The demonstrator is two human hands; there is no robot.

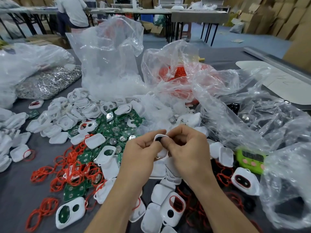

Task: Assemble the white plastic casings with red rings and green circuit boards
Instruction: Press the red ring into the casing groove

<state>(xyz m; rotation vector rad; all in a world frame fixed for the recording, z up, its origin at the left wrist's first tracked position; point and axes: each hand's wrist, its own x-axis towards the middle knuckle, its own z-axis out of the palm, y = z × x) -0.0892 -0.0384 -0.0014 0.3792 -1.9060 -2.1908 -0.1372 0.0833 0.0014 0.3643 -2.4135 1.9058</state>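
Both hands hold one white plastic casing (161, 152) above the table's middle. My left hand (140, 154) grips its left edge, and my right hand (186, 148) pinches its top, where a small black part (158, 139) shows. Loose red rings (74, 172) lie in a heap to the left of my arms. Green circuit boards (116, 125) are piled just beyond my hands. White casings (65, 115) spread across the left and centre. Casings with red rings fitted (173, 209) lie between my forearms and at the right (243, 182).
Clear plastic bags (109, 61) stand behind the piles, one holding red rings (176, 73). A bag of shiny metal parts (48, 81) sits far left. A green timer (250, 159) lies at the right. A person (72, 12) stands at far tables.
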